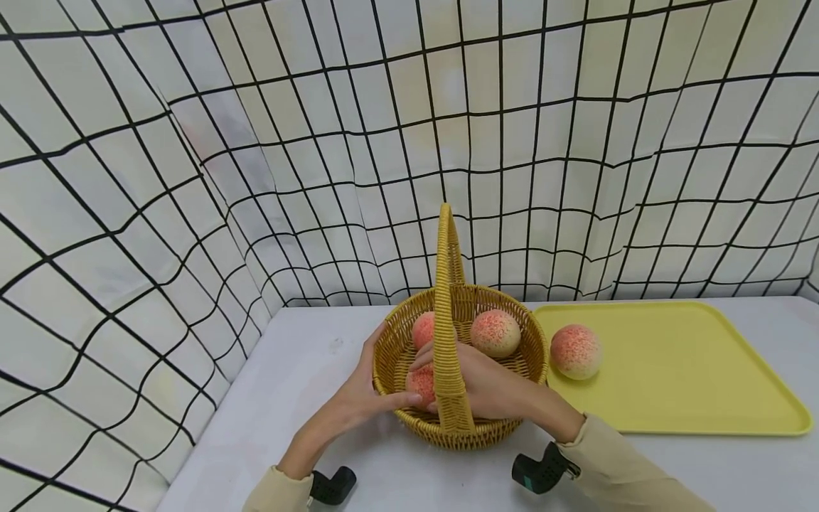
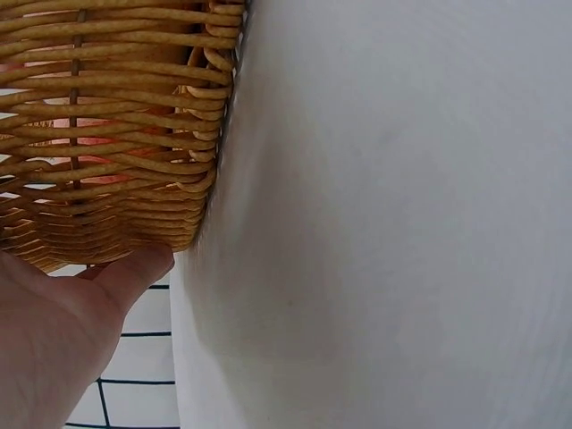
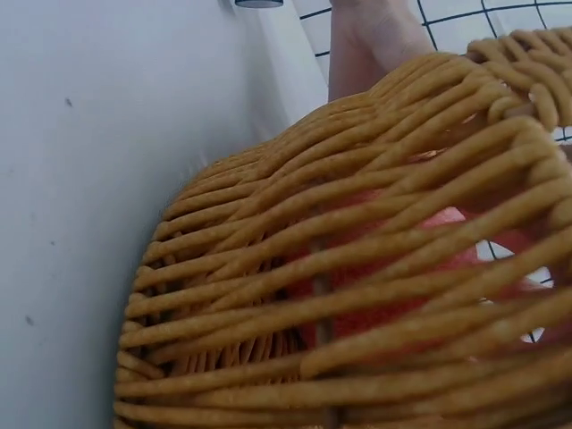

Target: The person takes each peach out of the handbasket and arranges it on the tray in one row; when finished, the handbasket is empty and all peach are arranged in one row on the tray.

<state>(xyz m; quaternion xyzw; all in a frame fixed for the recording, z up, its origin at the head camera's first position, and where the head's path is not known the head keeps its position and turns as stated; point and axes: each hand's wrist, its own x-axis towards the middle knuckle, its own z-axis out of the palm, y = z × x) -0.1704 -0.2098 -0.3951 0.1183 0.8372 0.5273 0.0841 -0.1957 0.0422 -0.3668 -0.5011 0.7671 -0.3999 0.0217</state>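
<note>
A yellow wicker basket (image 1: 453,398) with a tall arched handle stands on the white table. My left hand (image 1: 358,390) grips its left side, the thumb over the near rim and the fingers along the outer wall. My right hand (image 1: 480,380) reaches inside under the handle, its fingers curled round a pink speckled peach (image 1: 420,385) at the near left. Behind that lie a second peach (image 1: 424,331), partly hidden by the handle, and a third peach (image 1: 495,333) at the back right. Through the weave (image 3: 268,268) in the right wrist view, pink fruit shows.
A yellow tray (image 1: 678,370) lies to the right of the basket, with another peach (image 1: 576,352) on its left end near the basket rim. White walls with a black grid (image 1: 499,142) stand behind and to the left of the table (image 1: 269,398).
</note>
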